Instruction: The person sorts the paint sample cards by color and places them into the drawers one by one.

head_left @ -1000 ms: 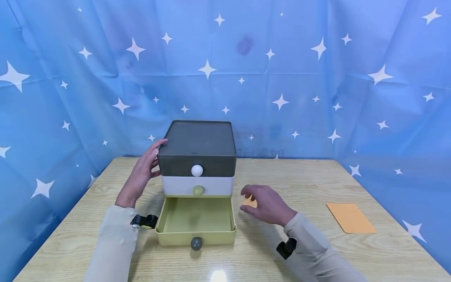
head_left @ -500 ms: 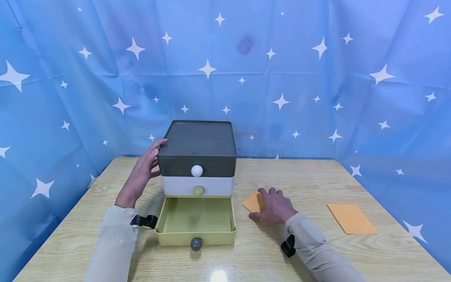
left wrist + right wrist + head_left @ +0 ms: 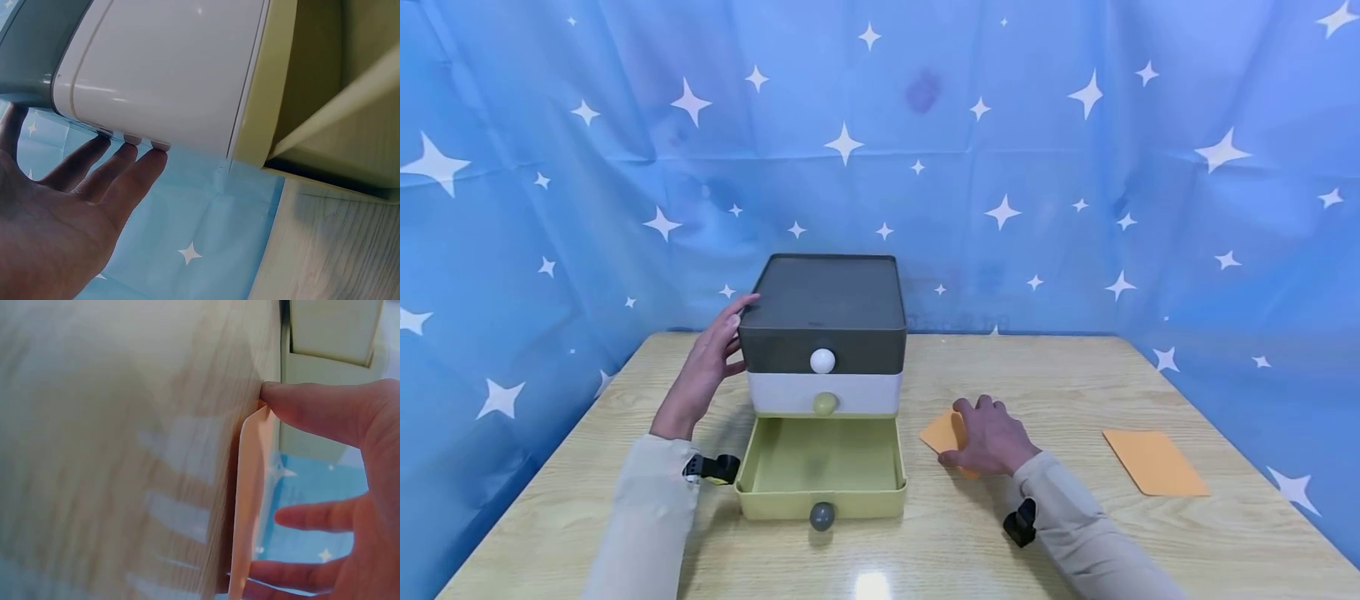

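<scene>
In the head view, a small drawer cabinet [image 3: 823, 350] has a dark grey top, a white middle and an olive-green bottom drawer [image 3: 827, 504] pulled out with nothing in it. My left hand [image 3: 703, 371] rests on the cabinet's left side; the left wrist view shows its spread fingertips [image 3: 153, 159] against the white wall. On the table to the right, my right hand [image 3: 992, 437] grips a flat orange card [image 3: 942, 433] across its edges, partly covering it. In the right wrist view, the thumb [image 3: 312, 409] is at one corner of the card [image 3: 250, 481], with some fingers at its far side.
A second flat orange card [image 3: 1156, 463] lies on the wooden table [image 3: 1045, 371] farther right. A blue star-patterned curtain [image 3: 925, 208] hangs behind the table. The open drawer juts toward the front, its grey knob [image 3: 822, 516] foremost.
My right hand has shifted right, away from the drawer, and more of the card under it now shows. My left hand stays on the cabinet. The whole view has shifted slightly.
</scene>
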### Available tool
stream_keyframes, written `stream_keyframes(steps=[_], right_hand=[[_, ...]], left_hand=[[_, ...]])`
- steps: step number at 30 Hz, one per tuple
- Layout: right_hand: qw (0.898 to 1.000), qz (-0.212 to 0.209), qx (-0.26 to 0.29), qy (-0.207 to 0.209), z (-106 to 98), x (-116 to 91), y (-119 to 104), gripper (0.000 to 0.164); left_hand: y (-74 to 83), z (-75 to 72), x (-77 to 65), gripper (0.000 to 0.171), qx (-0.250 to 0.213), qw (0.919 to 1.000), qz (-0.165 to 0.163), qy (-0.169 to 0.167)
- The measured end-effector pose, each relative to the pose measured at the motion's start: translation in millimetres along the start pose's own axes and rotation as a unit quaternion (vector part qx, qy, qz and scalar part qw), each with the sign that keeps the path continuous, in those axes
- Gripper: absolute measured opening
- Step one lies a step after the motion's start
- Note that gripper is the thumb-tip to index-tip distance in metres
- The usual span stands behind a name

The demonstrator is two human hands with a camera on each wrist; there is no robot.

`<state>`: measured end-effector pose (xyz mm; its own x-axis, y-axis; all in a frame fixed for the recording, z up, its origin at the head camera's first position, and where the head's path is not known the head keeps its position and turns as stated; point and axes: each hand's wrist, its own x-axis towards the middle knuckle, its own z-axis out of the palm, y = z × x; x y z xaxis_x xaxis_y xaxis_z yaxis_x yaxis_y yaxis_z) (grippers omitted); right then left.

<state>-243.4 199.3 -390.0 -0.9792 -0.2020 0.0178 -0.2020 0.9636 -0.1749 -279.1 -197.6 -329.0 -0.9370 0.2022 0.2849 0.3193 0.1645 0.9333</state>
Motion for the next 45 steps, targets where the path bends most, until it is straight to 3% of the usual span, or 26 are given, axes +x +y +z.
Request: stream_keyframes(steps=[10,17,28,33,40,45], right_hand=[[0.999,-0.033,0.011,0.012,2.2,2.6,-6.2,0.08],[0.996,-0.069,0.028,0.054,-17.7,-9.4,-5.5,0.075],[0.976,-0.155,0.062,0.138,-49.2,-26.9,-34.4,0.068],[0.973,-0.171,0.074,0.134,-59.3,-39.2,-46.2,0.067],[0.96,-0.235,0.067,0.134,-63.5,-44.9,-59.5,0.064],[0.956,-0.27,0.069,0.095,-61.7,-47.4,-65.9,0.063]], left_hand=[[-1.9,-5.5,-0.4,0.053,-0.006,0.9998,-0.015,0.013],[-1.7,2.9,11.0,0.051,-0.015,0.9998,-0.007,0.008],[-1.7,-1.6,8.1,0.051,-0.032,0.9993,0.007,0.018],[-2.7,4.9,13.6,0.051,-0.034,0.9993,0.008,0.009],[-3.0,4.9,10.2,0.053,-0.007,0.9998,0.01,0.017],[-2.8,3.7,6.4,0.052,-0.002,0.9998,0.011,0.019]])
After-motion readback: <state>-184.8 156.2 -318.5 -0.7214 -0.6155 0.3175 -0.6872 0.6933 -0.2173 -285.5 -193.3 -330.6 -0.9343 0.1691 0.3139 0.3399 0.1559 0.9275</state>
